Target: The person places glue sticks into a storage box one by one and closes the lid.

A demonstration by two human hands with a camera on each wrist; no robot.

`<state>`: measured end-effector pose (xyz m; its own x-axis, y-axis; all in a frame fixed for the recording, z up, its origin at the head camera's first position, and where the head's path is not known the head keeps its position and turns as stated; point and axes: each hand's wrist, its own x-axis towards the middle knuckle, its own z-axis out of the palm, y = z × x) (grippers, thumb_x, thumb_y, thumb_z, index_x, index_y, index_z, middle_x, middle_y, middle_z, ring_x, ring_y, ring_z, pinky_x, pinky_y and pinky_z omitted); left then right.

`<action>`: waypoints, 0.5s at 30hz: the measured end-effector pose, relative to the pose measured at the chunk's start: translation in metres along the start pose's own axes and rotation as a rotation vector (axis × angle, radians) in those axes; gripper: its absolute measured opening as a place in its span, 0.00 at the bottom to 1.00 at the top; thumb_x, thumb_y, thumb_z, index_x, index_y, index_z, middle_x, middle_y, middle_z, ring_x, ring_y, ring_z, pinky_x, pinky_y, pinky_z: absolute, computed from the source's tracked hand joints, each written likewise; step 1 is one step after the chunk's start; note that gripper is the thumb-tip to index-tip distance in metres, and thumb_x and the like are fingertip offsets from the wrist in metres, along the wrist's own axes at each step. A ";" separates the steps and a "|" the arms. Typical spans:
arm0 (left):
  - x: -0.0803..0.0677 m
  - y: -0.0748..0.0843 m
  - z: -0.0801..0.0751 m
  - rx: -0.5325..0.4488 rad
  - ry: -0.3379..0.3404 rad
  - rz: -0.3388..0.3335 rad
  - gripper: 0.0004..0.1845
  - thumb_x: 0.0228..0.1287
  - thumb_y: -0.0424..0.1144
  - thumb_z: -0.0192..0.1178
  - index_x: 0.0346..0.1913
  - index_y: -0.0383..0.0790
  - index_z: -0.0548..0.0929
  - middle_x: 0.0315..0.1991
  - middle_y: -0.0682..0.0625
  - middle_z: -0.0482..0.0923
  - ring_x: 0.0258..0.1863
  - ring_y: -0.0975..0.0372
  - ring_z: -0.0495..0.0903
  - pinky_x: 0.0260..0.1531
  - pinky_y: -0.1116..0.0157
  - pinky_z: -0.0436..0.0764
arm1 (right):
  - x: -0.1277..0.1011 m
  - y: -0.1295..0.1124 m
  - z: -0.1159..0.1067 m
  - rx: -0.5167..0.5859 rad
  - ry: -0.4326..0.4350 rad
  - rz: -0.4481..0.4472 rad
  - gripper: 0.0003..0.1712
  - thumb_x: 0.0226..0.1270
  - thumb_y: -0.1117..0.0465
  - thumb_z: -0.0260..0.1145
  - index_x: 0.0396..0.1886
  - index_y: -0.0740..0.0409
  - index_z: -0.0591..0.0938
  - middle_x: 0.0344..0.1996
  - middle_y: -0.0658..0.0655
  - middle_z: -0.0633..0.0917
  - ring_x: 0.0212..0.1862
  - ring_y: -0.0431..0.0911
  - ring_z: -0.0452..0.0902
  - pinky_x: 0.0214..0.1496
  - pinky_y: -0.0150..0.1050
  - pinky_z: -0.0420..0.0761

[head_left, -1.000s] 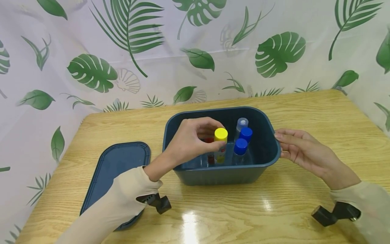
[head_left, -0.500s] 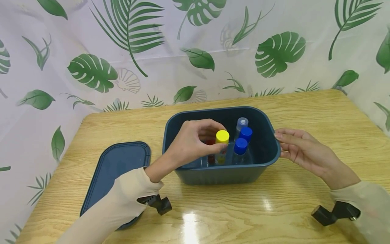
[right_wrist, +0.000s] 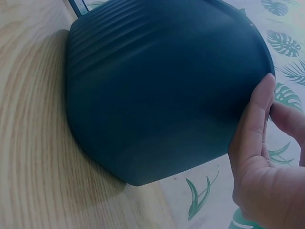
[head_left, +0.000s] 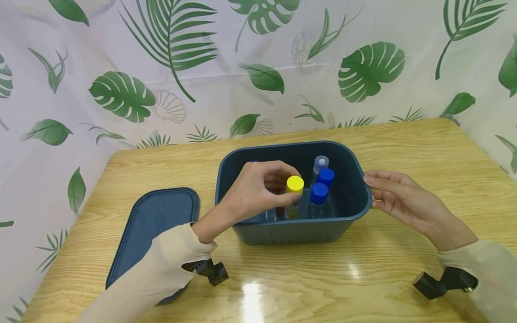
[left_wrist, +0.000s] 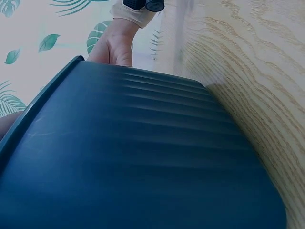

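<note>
Yellow-capped bottle stands inside the dark blue bin, and we pinch it just under the cap with our left hand, fingers curled round it. Immediately to that hand's right stand two blue-capped bottles and, behind them, a clear-capped bottle; a red item sits half hidden under the fingers. Our right hand rests on the bin's right rim, fingers straight and holding nothing. Left of our left forearm the bin's lid lies flat on the wooden surface. From the wrist views we see only the bin's ribbed outer wall, none of its contents; the right wrist view shows the fingers against the rim.
</note>
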<state>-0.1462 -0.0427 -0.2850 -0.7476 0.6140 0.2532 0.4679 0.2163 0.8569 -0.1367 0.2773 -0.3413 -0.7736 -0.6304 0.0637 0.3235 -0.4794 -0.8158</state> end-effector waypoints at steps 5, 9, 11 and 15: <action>-0.001 0.000 0.000 0.015 -0.009 -0.002 0.13 0.57 0.30 0.67 0.45 0.34 0.83 0.41 0.44 0.85 0.39 0.64 0.86 0.44 0.64 0.84 | 0.000 0.000 0.000 -0.002 -0.007 0.000 0.23 0.77 0.73 0.36 0.52 0.65 0.78 0.45 0.57 0.85 0.44 0.45 0.84 0.45 0.33 0.84; -0.001 0.001 -0.001 0.005 -0.002 0.000 0.10 0.60 0.28 0.63 0.44 0.33 0.83 0.42 0.43 0.85 0.41 0.62 0.85 0.45 0.68 0.83 | 0.000 0.000 0.000 0.005 -0.018 -0.001 0.23 0.77 0.73 0.36 0.52 0.65 0.78 0.45 0.57 0.85 0.45 0.45 0.84 0.46 0.33 0.84; -0.001 0.002 -0.001 0.006 0.007 0.012 0.09 0.61 0.28 0.62 0.44 0.33 0.83 0.42 0.43 0.85 0.42 0.61 0.85 0.44 0.70 0.83 | 0.000 0.000 -0.001 0.005 -0.020 0.000 0.23 0.77 0.73 0.36 0.53 0.65 0.78 0.45 0.57 0.85 0.45 0.45 0.84 0.46 0.34 0.84; -0.003 0.006 -0.002 0.028 0.022 0.038 0.08 0.61 0.28 0.61 0.43 0.34 0.83 0.42 0.45 0.85 0.41 0.62 0.86 0.44 0.70 0.83 | -0.001 -0.001 -0.001 0.007 -0.025 0.001 0.23 0.77 0.73 0.35 0.53 0.65 0.78 0.46 0.57 0.85 0.45 0.45 0.84 0.46 0.34 0.84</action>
<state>-0.1420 -0.0446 -0.2802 -0.7387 0.6057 0.2956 0.5091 0.2140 0.8337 -0.1365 0.2791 -0.3409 -0.7591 -0.6464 0.0772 0.3285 -0.4827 -0.8118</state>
